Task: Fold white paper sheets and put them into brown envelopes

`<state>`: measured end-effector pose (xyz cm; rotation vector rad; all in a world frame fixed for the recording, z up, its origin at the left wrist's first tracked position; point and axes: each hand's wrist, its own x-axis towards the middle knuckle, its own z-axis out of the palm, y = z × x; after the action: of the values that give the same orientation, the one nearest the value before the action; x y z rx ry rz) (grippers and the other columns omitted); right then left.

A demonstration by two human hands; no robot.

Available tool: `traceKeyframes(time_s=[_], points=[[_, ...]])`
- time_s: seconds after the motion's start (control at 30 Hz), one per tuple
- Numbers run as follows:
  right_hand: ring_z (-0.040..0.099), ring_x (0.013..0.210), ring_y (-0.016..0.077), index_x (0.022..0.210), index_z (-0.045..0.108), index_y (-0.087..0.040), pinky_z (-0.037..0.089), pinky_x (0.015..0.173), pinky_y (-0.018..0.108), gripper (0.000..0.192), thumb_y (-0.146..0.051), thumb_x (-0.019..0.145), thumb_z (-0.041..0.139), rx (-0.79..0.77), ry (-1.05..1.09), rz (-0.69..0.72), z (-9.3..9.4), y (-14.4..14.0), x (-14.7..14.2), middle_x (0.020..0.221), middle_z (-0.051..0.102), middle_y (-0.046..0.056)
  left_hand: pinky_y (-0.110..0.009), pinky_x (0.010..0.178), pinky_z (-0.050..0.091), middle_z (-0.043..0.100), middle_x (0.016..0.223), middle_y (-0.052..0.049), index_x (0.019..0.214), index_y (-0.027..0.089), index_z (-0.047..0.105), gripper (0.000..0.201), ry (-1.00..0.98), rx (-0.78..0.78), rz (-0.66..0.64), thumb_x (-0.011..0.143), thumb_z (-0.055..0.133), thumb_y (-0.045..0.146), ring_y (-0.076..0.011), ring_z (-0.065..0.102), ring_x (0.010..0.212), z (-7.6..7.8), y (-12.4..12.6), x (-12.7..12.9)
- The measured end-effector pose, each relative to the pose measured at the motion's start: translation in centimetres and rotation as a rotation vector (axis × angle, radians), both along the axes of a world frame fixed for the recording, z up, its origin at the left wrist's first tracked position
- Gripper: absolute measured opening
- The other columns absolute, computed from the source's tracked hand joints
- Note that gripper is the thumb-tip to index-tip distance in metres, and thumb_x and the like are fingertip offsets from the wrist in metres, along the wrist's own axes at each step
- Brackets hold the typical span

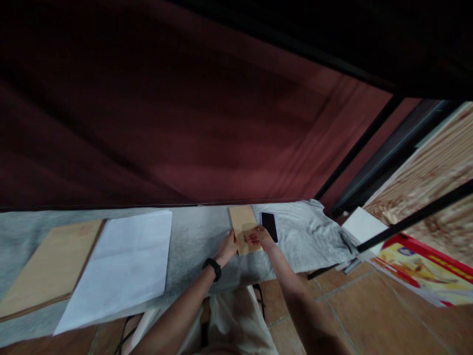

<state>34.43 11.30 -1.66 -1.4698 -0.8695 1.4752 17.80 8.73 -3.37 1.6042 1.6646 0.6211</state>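
A small tan envelope-like packet (242, 220) lies on the grey cloth (199, 236) covering the table. My left hand (227, 246), with a black watch on its wrist, touches the packet's left edge. My right hand (259, 237) rests on the packet's near right corner, fingers curled on it. A black phone (269, 226) lies just right of the packet, next to my right hand.
A large white sheet (121, 266) and a tan board (48, 268) lie on the cloth at the left. A dark red curtain (166, 123) hangs behind the table. At the right stand a white card (364, 225), a colourful poster (424, 266) and a tiled floor (354, 305).
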Motion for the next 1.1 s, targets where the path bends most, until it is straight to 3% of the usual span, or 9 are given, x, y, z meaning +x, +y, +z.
traceKeyframes(time_s=[0.13, 0.23, 0.3, 0.4, 0.5, 0.57, 0.73, 0.93, 1.1], points=[[0.061, 0.049, 0.0156, 0.111, 0.06, -0.02, 0.051, 0.05, 0.025, 0.038, -0.033, 0.076, 0.066, 0.091, 0.006, -0.057, -0.5, -2.0, -0.1, 0.06, 0.066, -0.002, -0.035, 0.1, 0.051, 0.073, 0.123, -0.016, 0.139, 0.013, 0.057, 0.046, 0.019, 0.096, 0.015, 0.094, 0.048, 0.017, -0.0229, 0.069, 0.11, 0.0, -3.1, -2.6], [0.066, 0.061, 0.0188, 0.119, 0.062, -0.019, 0.055, 0.055, 0.029, 0.044, -0.039, 0.08, 0.062, 0.232, -0.046, -0.053, -2.9, -5.2, -1.5, 0.072, 0.071, 0.002, -0.038, 0.108, 0.049, 0.068, 0.133, -0.015, 0.139, 0.015, 0.059, 0.047, 0.064, 0.187, 0.058, 0.094, 0.046, 0.018, -0.0234, 0.064, 0.122, -1.4, -7.3, -6.5], [0.071, 0.076, 0.0226, 0.119, 0.065, -0.019, 0.059, 0.066, 0.034, 0.039, -0.039, 0.087, 0.055, 0.428, -0.209, 0.025, -5.0, -7.9, -3.0, 0.085, 0.074, 0.006, -0.043, 0.11, 0.049, 0.065, 0.137, -0.013, 0.14, 0.019, 0.06, 0.047, 0.186, 0.402, 0.079, 0.096, 0.046, 0.025, -0.0252, 0.061, 0.128, -2.9, -10.6, -9.9], [0.068, 0.112, 0.0253, 0.123, 0.068, -0.022, 0.054, 0.099, 0.043, 0.036, -0.027, 0.095, 0.046, 0.704, -0.524, 0.184, -7.7, -11.6, -5.3, 0.121, 0.072, 0.011, -0.051, 0.11, 0.048, 0.06, 0.145, -0.016, 0.146, 0.019, 0.054, 0.052, 0.429, 0.572, 0.218, 0.099, 0.046, 0.039, -0.0305, 0.056, 0.134, -4.9, -15.3, -15.4], [0.063, 0.122, 0.0261, 0.133, 0.065, -0.023, 0.047, 0.107, 0.045, 0.045, -0.014, 0.096, 0.042, 0.868, -0.853, 0.275, -8.6, -13.7, -6.8, 0.133, 0.068, 0.01, -0.059, 0.117, 0.037, 0.046, 0.158, -0.019, 0.151, 0.017, 0.049, 0.061, 0.677, 0.601, 0.276, 0.099, 0.046, 0.049, -0.0373, 0.038, 0.149, -5.7, -18.6, -19.9], [0.063, 0.118, 0.0265, 0.137, 0.063, -0.024, 0.045, 0.106, 0.045, 0.049, -0.009, 0.095, 0.042, 0.922, -1.033, 0.3, -8.4, -14.2, -7.1, 0.134, 0.068, 0.01, -0.06, 0.118, 0.034, 0.046, 0.158, -0.021, 0.15, 0.015, 0.05, 0.065, 0.781, 0.572, 0.271, 0.098, 0.047, 0.053, -0.0381, 0.038, 0.15, -5.8, -19.9, -21.7], [0.064, 0.113, 0.0263, 0.14, 0.06, -0.023, 0.044, 0.101, 0.043, 0.052, -0.006, 0.094, 0.043, 0.981, -1.221, 0.298, -7.8, -14.2, -7.2, 0.132, 0.068, 0.01, -0.055, 0.115, 0.04, 0.055, 0.151, -0.021, 0.144, 0.013, 0.057, 0.061, 0.876, 0.436, 0.178, 0.099, 0.048, 0.052, -0.0352, 0.051, 0.141, -4.5, -20.5, -22.6], [0.063, 0.113, 0.0254, 0.138, 0.06, -0.021, 0.043, 0.101, 0.041, 0.047, -0.007, 0.096, 0.044, 1.004, -1.226, 0.313, -7.6, -14.2, -7.1, 0.131, 0.069, 0.01, -0.048, 0.109, 0.048, 0.061, 0.146, -0.015, 0.139, 0.018, 0.063, 0.045, 0.849, 0.297, 0.076, 0.1, 0.049, 0.037, -0.0312, 0.057, 0.136, -1.6, -19.9, -21.6], [0.061, 0.115, 0.0253, 0.138, 0.06, -0.02, 0.042, 0.102, 0.041, 0.048, -0.006, 0.095, 0.044, 0.98, -1.192, 0.324, -7.6, -14.2, -7.0, 0.132, 0.068, 0.01, -0.045, 0.108, 0.05, 0.066, 0.14, -0.011, 0.135, 0.022, 0.067, 0.044, 0.801, 0.297, 0.028, 0.099, 0.043, 0.02, -0.0273, 0.062, 0.13, -0.9, -19.8, -21.6]])
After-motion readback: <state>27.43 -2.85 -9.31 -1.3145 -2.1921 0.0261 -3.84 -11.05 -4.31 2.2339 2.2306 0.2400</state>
